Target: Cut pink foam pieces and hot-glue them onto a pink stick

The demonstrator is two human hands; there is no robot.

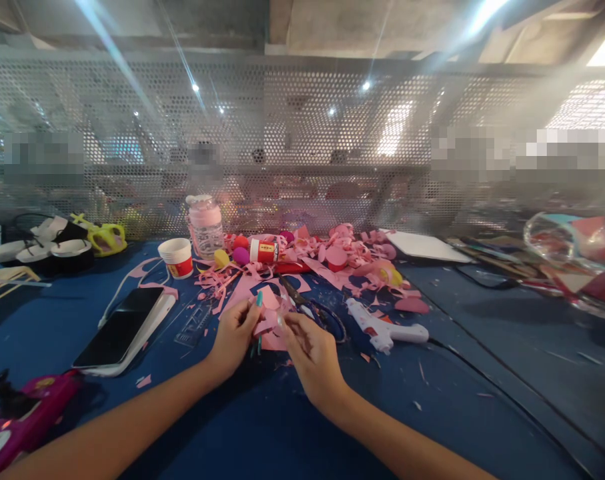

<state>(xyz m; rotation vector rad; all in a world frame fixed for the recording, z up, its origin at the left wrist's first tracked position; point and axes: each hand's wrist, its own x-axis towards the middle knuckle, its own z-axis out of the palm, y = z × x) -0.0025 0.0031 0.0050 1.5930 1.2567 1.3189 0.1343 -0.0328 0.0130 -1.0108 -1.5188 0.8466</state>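
Both forearms reach in from the near edge; left hand pinches a small pink paper piece together with a teal stick; right hand closes on the same piece from the right, at table centre; scissors lie just beyond; glue gun to the right, phone left; pink scraps heaped far side suggest much cutting done; assembly apparently mid-way, piece unfinished

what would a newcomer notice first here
Both hands, left hand and right hand, pinch a small pink paper piece at centre. Behind them a heap of pink paper scraps spreads over the blue table, with a white glue gun to the right.
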